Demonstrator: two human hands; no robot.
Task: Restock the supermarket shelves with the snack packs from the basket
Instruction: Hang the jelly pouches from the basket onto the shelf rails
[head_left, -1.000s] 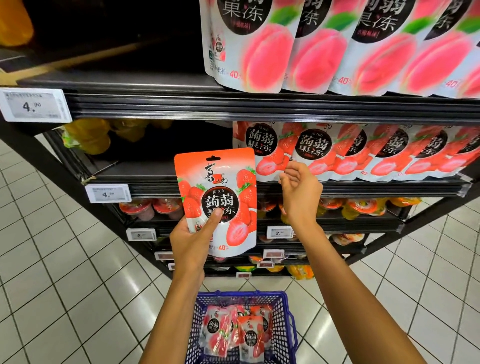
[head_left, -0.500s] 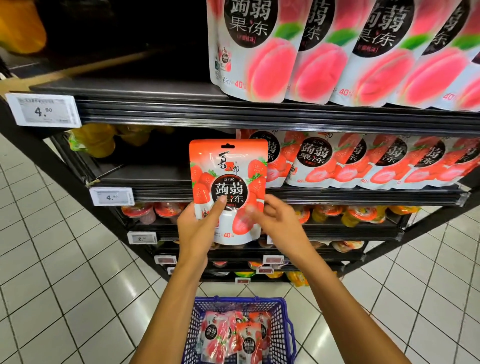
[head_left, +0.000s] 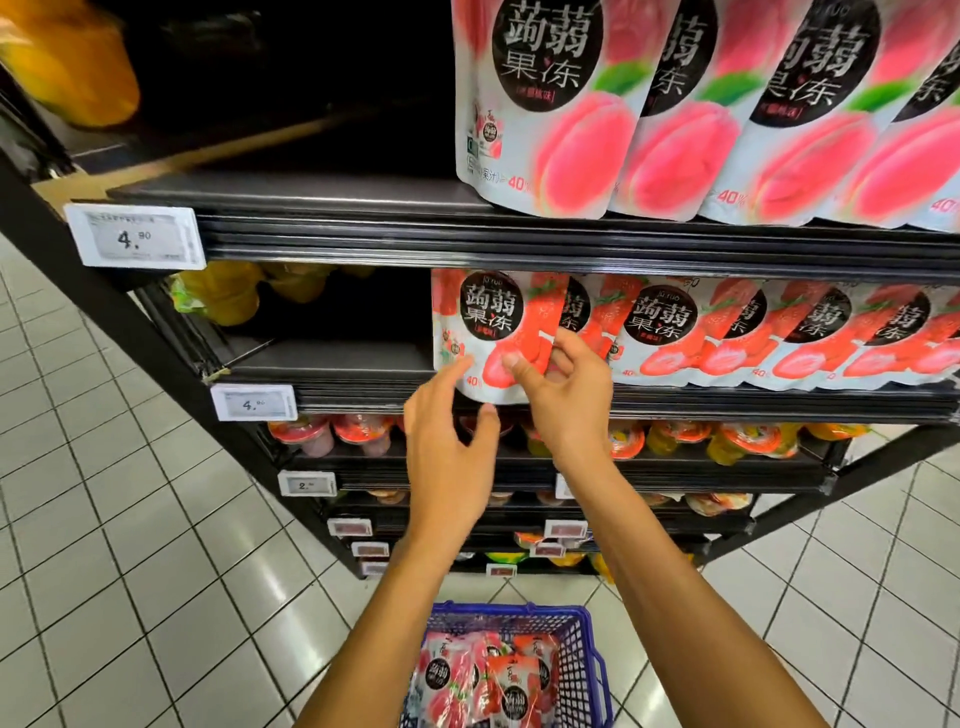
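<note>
There, the right hand (head_left: 563, 400) pinched the lower part of the strawberry jelly pouch (head_left: 485, 322), thumb and curled fingers (head_left: 571, 353) closed on it where it stood on the shelf (head_left: 337, 364), leftmost in its row (head_left: 727, 332). Just left of those fingers the left hand (head_left: 449, 447) was slack, forefinger tip at the pouch's bottom corner; well below, more pouches (head_left: 457, 680) lay in the blue basket (head_left: 519, 609).

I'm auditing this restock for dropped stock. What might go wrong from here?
The strawberry pack is at the left end of its row, its bottom overlapping the front edge of the shelf. Only the right hand pinches it, so it may tip forward and fall once released. Nothing stands directly to its left, so it may slump sideways into that bare stretch. The open left hand by its lower corner might nudge it off line.
</note>
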